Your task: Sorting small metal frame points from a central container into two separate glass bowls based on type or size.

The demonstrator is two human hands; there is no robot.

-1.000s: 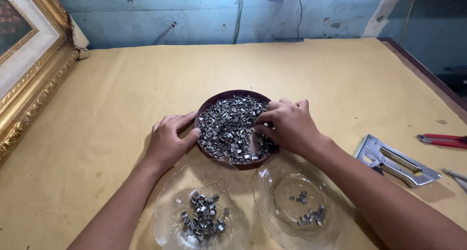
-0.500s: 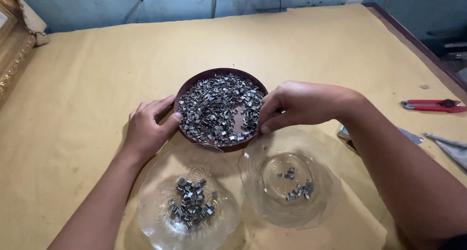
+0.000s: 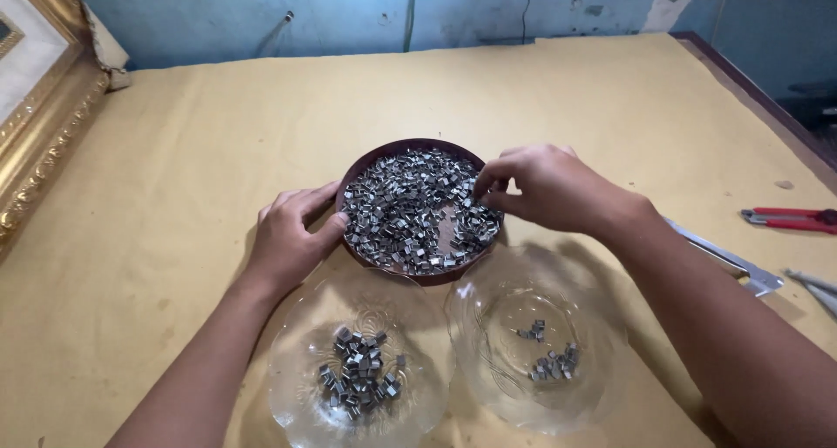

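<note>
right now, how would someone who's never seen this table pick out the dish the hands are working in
On the tan-covered table, three round dishes cluster near the front edge. It is the one farthest back, the dark brown dish, with the left hand on its rim. Unlike the two clear glass bowls, it is opaque and heaped with small metal pieces.

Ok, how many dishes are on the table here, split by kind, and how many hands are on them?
Brown bowl heaped with small metal pieces: 1
Clear glass dishes, left one and right one, each with a few metal pieces: 2
Hands at the brown bowl, left hand on its rim, right hand at the pile: 2
Total: 3 dishes, 2 hands
</note>
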